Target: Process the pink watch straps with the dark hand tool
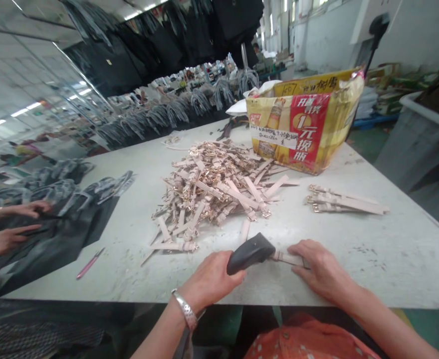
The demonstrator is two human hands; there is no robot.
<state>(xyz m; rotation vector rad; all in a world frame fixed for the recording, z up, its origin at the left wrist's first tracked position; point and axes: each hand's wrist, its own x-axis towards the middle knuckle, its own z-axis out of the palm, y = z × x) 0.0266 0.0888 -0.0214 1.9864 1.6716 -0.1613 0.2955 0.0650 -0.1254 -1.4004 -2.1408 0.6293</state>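
My left hand, with a metal watch on the wrist, is wrapped round a black handheld tool just above the table's front edge. The tool's head points right, over one end of a pale pink buckle strap. My right hand pinches the other end of that strap between thumb and fingers. Behind my left hand lies a large heap of pale pink straps with gold buckles. A small neat stack of similar straps rests farther right.
A yellow and red cardboard box stands behind the heap. A pink-handled pointed tool lies at the left. Another person's hands handle dark fabric pieces at the far left. A grey bin stands beyond the table's right edge.
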